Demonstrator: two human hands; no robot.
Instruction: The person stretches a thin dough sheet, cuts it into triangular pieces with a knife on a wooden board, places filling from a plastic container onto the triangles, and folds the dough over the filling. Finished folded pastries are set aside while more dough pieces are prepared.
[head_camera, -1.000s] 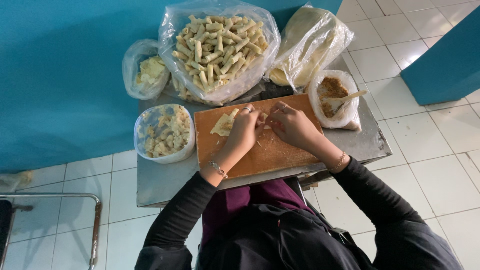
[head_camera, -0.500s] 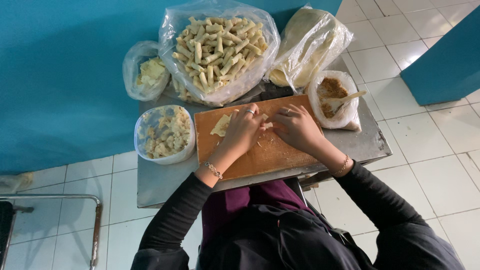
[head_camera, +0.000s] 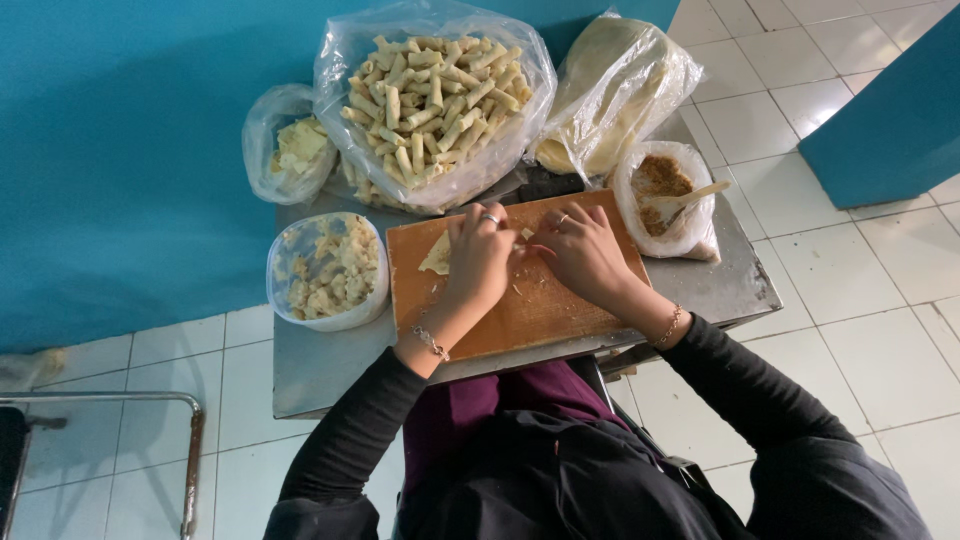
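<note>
Steel table (head_camera: 735, 290) carries your wooden board (head_camera: 520, 310) | big bag of rolled pastries (head_camera: 430, 100) behind it | your left hand (head_camera: 478, 255) curled down over the pastry wrapper (head_camera: 436, 256) | right hand (head_camera: 580, 252) touching beside it, fingers bent.

Both hands press on a pale wrapper (head_camera: 437, 256) on the wooden board (head_camera: 530, 310): left hand (head_camera: 479, 255), right hand (head_camera: 582, 252). Behind the board, a big bag of rolls (head_camera: 432, 95); a tub (head_camera: 328, 270) sits left, a filling bag (head_camera: 668, 195) right.
</note>
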